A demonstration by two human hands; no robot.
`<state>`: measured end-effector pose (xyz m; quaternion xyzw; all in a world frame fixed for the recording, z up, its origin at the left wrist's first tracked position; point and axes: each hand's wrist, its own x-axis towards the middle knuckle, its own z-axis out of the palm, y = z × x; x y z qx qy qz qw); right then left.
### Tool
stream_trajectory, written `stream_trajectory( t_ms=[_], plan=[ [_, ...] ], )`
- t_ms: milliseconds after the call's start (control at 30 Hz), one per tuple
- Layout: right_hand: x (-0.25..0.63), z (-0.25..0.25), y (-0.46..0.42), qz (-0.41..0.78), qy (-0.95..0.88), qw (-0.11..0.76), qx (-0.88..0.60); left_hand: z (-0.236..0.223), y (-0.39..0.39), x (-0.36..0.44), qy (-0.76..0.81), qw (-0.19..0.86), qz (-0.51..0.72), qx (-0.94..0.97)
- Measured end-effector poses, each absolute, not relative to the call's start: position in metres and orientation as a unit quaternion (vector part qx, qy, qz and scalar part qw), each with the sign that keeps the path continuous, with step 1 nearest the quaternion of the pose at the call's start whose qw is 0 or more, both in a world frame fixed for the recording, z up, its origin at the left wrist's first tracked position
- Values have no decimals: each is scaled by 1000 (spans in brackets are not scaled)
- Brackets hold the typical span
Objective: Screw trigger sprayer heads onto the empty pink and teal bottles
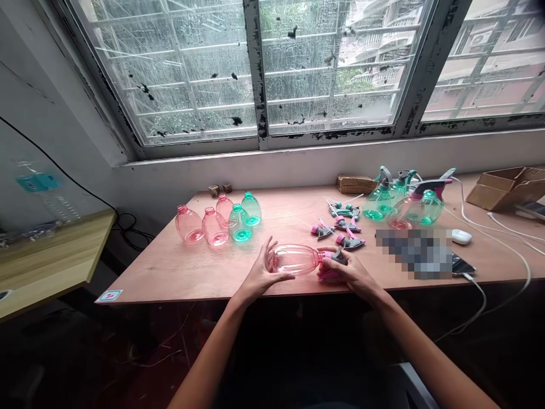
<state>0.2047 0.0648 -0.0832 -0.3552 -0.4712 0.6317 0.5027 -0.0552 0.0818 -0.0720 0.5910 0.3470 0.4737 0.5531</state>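
A clear pink spray bottle [296, 259] lies sideways between my hands, above the table's front edge. My left hand [264, 267] is wrapped round its base end. At the neck, my right hand [347, 268] grips a pink and grey spray head [334, 257]; whether it is fully threaded I cannot tell. Just beyond my right hand lie several loose spray heads, pink-grey ones [349, 242] in front and green ones [344, 210] behind. To the left stand uncapped bottles, three pink [216, 227] and two green [240, 224].
Several bottles with spray heads fitted [378, 199] stand at the back right. Near them are a phone [463, 264], a white earbud case [461, 236], white cables [485, 227] and an open cardboard box [506, 190]. A small brown box [355, 184] sits by the wall.
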Motion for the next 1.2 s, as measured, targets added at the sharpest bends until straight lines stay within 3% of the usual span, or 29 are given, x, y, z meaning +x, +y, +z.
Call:
stream_trajectory(
  t_ms=[400, 1200],
  plan=[
    [207, -86, 64, 608, -507, 503, -347, -64, 72, -55, 330, 594, 428, 596],
    [205, -79, 59, 552, -552, 495, -382, -59, 68, -56, 350, 550, 410, 638]
  ],
)
